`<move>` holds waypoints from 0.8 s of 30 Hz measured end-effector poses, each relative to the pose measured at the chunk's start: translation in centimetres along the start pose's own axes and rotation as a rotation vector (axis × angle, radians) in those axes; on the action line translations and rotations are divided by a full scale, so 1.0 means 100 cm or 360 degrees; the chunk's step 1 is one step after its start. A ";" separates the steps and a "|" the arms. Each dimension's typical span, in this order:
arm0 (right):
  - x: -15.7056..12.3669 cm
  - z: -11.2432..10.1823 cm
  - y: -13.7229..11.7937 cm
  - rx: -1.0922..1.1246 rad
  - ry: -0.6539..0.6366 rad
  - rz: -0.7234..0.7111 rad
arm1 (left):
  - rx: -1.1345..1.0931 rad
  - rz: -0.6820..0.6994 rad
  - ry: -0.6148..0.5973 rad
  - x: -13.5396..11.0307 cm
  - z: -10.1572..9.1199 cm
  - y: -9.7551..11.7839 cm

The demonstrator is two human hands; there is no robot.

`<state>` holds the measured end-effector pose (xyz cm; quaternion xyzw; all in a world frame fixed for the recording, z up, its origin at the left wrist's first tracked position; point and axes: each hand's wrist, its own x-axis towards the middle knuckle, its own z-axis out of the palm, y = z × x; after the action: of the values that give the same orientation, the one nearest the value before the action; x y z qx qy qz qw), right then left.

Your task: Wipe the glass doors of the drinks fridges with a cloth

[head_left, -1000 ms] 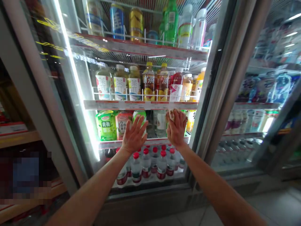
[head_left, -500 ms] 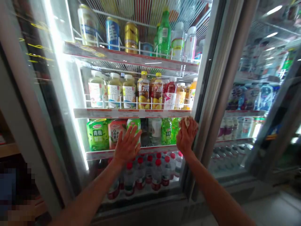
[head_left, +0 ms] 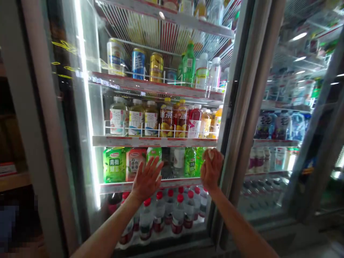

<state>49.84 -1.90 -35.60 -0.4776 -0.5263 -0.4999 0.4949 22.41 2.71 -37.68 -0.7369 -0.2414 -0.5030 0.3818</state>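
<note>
My left hand (head_left: 146, 179) lies flat and open on the glass door (head_left: 88, 118) of a lit drinks fridge, fingers spread, in front of the green and pink juice bottles (head_left: 126, 165). My right hand (head_left: 211, 167) presses a small pale cloth (head_left: 210, 154) against the glass near the door's right frame (head_left: 236, 118), fingers curled over the cloth. Both arms reach up from the bottom of the view.
Behind the glass, shelves hold cans (head_left: 139, 64), tea and juice bottles (head_left: 150, 120), and red-capped water bottles (head_left: 172, 211) at the bottom. A second fridge door (head_left: 282, 125) stands to the right. Wooden shelving (head_left: 10, 175) sits at the left.
My right hand with the cloth has slid right along the glass, from the middle of the door to its right frame. My left hand stays flat on the glass. The view has tilted upward.
</note>
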 end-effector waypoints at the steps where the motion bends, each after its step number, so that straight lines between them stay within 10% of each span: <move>1: -0.011 -0.002 -0.005 0.0015 -0.0064 -0.0078 | 0.0004 0.0001 -0.0010 0.000 -0.001 0.000; 10: 0.085 0.020 -0.047 0.0121 0.0159 0.0096 | -0.0008 0.0006 -0.0034 -0.001 -0.008 0.001; 16: 0.061 0.013 -0.124 0.0619 -0.0259 -0.0144 | -0.0268 -0.0059 0.0100 0.042 -0.033 0.006; 24: 0.076 -0.017 -0.089 0.1250 -0.0292 0.0260 | -0.0188 0.0063 0.0181 0.123 0.019 0.040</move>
<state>40.65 -3.92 -28.49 -0.3352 -0.6795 -0.1753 0.6286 31.12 1.54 -27.96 -0.7330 -0.1744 -0.5497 0.3606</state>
